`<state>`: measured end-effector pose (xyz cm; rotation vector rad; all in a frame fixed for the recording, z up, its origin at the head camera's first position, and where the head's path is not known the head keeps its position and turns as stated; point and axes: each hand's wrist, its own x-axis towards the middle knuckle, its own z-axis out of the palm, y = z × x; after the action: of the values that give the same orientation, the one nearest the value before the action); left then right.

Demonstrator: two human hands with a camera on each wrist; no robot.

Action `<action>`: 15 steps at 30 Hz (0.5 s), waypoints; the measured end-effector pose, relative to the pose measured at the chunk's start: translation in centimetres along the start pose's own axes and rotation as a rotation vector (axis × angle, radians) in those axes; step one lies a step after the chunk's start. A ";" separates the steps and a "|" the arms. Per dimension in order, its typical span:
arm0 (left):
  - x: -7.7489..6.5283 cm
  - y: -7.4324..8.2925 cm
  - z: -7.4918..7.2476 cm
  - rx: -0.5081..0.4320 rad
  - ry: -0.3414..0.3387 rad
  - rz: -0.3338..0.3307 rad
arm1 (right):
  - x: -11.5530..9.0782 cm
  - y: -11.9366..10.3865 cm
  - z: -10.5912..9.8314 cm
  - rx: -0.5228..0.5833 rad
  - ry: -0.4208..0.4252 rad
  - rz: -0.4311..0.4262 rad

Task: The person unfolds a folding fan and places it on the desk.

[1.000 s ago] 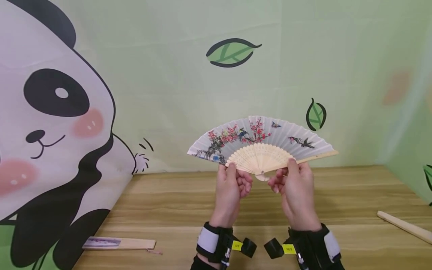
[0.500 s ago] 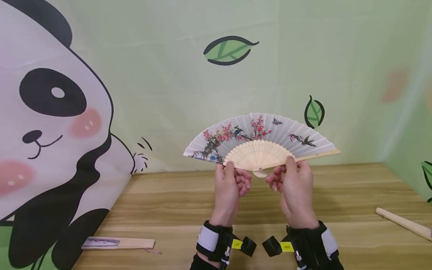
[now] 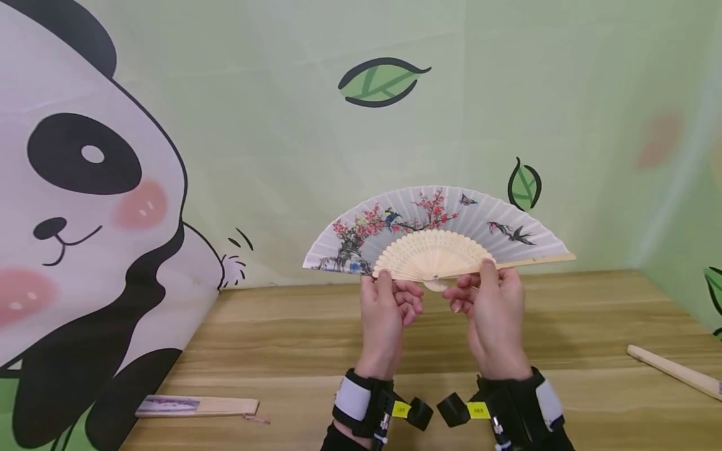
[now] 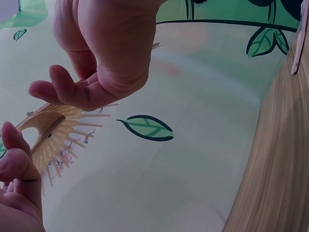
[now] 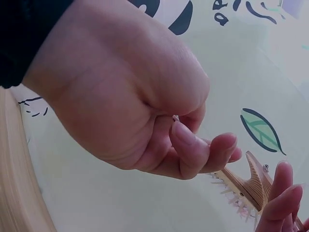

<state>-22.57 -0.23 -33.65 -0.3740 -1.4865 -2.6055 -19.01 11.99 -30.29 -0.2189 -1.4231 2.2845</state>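
You hold the spread folding fan (image 3: 434, 247) above the far part of the worktop (image 3: 282, 351), its long axis running left to right, curved edge (image 3: 437, 194) up and pivot (image 3: 435, 278) down. Your left grip (image 3: 385, 322) and right grip (image 3: 499, 316) each pinch a lower side. Since a second ago, it has spread slightly wider, the left edge now lying flatter.

- Open fan (image 3: 437, 235): pleated, cloth-like leaf (image 3: 437, 210), matt; wooden ribs (image 3: 434, 254), smooth.
- Tabletop (image 3: 282, 332), 6 o'clock: smooth wood grain.
- Backdrop (image 3: 361, 144), 12 o'clock: creased matt cloth.
- Stick (image 3: 674, 371), 4 o'clock: smooth pale wood.
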 end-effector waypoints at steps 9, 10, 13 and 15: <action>-0.2 0.2 0.4 -0.053 -0.001 0.026 | -0.2 -0.2 0.4 0.008 0.042 -0.015; -0.2 0.2 0.4 -0.056 -0.001 0.029 | -0.2 -0.2 0.5 0.010 0.045 -0.018; -0.1 0.1 0.5 -0.061 0.000 0.032 | 0.0 -0.1 0.5 0.011 0.052 -0.021; 0.0 -0.1 0.4 -0.062 0.005 0.023 | 0.2 0.2 0.5 0.010 0.056 -0.010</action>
<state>-22.57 0.21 -33.55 -0.3880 -1.3941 -2.6378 -19.40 11.60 -30.23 -0.2704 -1.3815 2.2592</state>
